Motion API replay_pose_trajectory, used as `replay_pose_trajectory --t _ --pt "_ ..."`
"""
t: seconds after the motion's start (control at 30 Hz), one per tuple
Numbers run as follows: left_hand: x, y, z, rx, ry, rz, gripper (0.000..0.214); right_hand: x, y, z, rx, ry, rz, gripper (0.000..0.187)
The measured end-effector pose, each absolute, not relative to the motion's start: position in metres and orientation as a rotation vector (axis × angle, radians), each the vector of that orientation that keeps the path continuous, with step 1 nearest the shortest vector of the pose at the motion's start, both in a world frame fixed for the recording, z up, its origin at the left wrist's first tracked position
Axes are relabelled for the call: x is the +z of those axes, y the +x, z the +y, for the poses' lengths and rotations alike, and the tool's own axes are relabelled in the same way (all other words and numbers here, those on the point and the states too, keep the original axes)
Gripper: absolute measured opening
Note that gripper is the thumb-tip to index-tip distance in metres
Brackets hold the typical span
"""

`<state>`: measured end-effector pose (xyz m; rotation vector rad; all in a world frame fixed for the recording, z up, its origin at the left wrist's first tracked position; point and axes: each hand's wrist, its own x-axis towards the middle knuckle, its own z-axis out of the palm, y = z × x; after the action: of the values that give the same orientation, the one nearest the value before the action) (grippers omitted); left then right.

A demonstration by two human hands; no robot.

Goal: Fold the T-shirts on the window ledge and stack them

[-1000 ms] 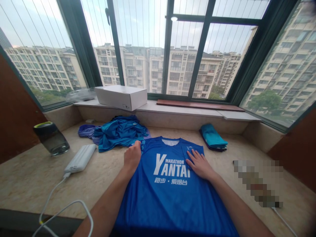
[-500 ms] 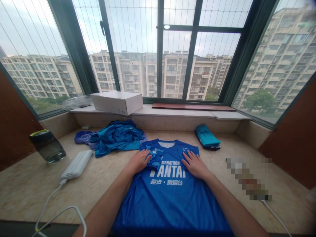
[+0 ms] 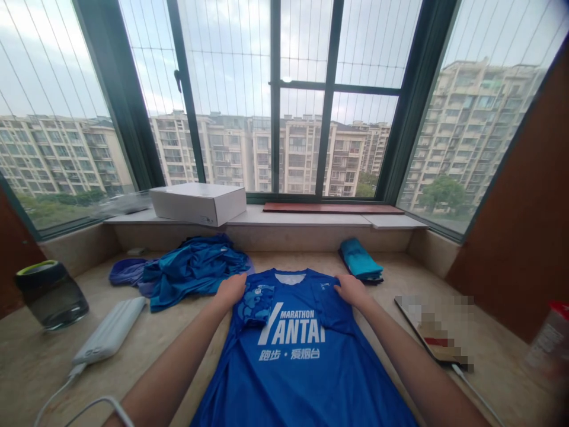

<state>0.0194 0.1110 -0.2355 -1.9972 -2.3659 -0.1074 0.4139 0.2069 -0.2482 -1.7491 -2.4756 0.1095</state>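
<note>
A blue T-shirt (image 3: pixel 288 379) with white lettering lies front up on the stone counter, its sleeves folded inward over the chest. My left hand (image 3: pixel 233 289) is closed on the shirt's left shoulder edge, thumb and fingertips partly hidden. At the opposite shoulder, my right hand (image 3: pixel 351 289) pinches the fabric between bent fingers. The shirt's neckline (image 3: pixel 290 277) lies flat between both hands, and its lower part runs out of view toward me.
Crumpled blue clothes (image 3: pixel 191 267) lie at the back left, a folded teal stack (image 3: pixel 361 260) at the back right. A dark bottle (image 3: pixel 51 296) and white power bank (image 3: pixel 109 332) stand left. A phone (image 3: pixel 429 332) with a cable lies right. A white box (image 3: pixel 198 203) sits on the sill.
Both hands have moved from lying flat on the folded sleeves out to the shirt's shoulder corners and closed there. The camera view has shifted, bringing a red-lidded container in at right.
</note>
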Motion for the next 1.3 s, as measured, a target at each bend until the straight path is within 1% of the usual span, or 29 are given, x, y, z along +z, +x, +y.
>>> replay_pose_trajectory --t 0.1,0.27,0.4,0.53,0.67,0.73,0.83,0.97,1.03,1.1,1.2,1.3 --pt "-0.233 0.02 0.115 -0.085 -1.96 -2.388 0.031 -0.249 0.41 0.213 0.149 -1.751 -2.474 0.032" --pt "-0.231 0.02 0.106 -0.158 -1.928 -2.388 0.024 -0.25 0.406 0.215 0.214 -1.741 -2.466 0.037" --pt "-0.226 0.019 0.105 -0.338 -1.925 -2.368 0.012 -0.243 0.402 0.22 0.307 -1.687 -2.468 0.028" --pt "-0.198 0.021 0.128 -0.62 -1.836 -2.34 0.02 -0.211 0.394 0.24 0.338 -1.581 -2.409 0.023" --pt "-0.149 0.025 0.155 -0.924 -1.706 -2.226 0.03 -0.157 0.394 0.262 0.21 -1.491 -2.221 0.034" --pt "-0.128 0.025 0.154 -1.039 -1.7 -2.125 0.033 -0.135 0.401 0.266 0.168 -1.434 -2.164 0.037" --pt "-0.119 0.022 0.131 -1.12 -1.787 -2.005 0.032 -0.125 0.418 0.255 0.183 -1.324 -2.193 0.034" --pt "-0.148 0.006 0.079 -1.027 -2.159 -1.926 0.023 -0.155 0.442 0.215 0.33 -1.188 -2.404 0.023" --pt "-0.17 -0.004 0.054 -0.87 -2.413 -1.907 0.02 -0.177 0.453 0.19 0.421 -1.132 -2.521 0.017" --pt "-0.188 -0.014 0.032 -0.659 -2.618 -1.916 0.022 -0.195 0.463 0.168 0.519 -1.093 -2.648 0.016" --pt "-0.2 -0.023 0.005 -0.447 -2.785 -1.942 0.029 -0.206 0.475 0.147 0.76 -1.153 -2.87 0.025" --pt "-0.193 -0.021 -0.006 -0.386 -2.885 -1.957 0.032 -0.2 0.477 0.145 0.927 -1.219 -2.901 0.035"
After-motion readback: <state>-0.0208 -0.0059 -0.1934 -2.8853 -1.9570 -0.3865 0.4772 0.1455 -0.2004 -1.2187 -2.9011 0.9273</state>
